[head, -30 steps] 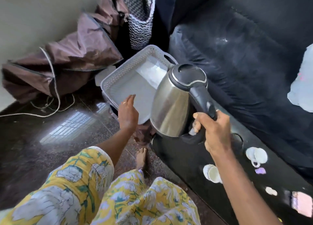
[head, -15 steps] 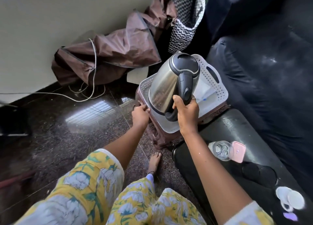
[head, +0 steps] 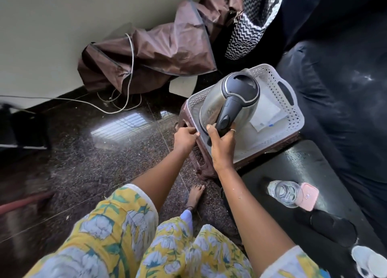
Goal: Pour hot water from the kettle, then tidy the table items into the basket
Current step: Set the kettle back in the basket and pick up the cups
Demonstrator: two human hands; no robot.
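A steel kettle [head: 211, 103] with a black lid and handle sits low inside the white perforated basket [head: 293, 110]. My right hand [head: 222, 143] is closed around the kettle's handle. My left hand [head: 185, 137] pinches the basket's near left rim. The basket rests on a brown stool [head: 201, 164] beside the black table [head: 297, 166]. A folded white paper [head: 266, 114] lies in the basket behind the kettle. On the table stand a clear glass jar [head: 282, 192], a pink lid [head: 310, 196], the black kettle base [head: 333, 227] and a white cup [head: 368, 261].
A dark sofa [head: 345, 78] runs along the right. A brown cover [head: 159, 53] and a zigzag bag [head: 249, 28] lie against the wall, with a white cable [head: 117, 108] on the glossy floor. My bare foot [head: 195, 196] is beside the stool.
My right hand carried the kettle from above the table over to the basket and lowered it inside. My left hand went from hovering open to gripping the basket's rim.
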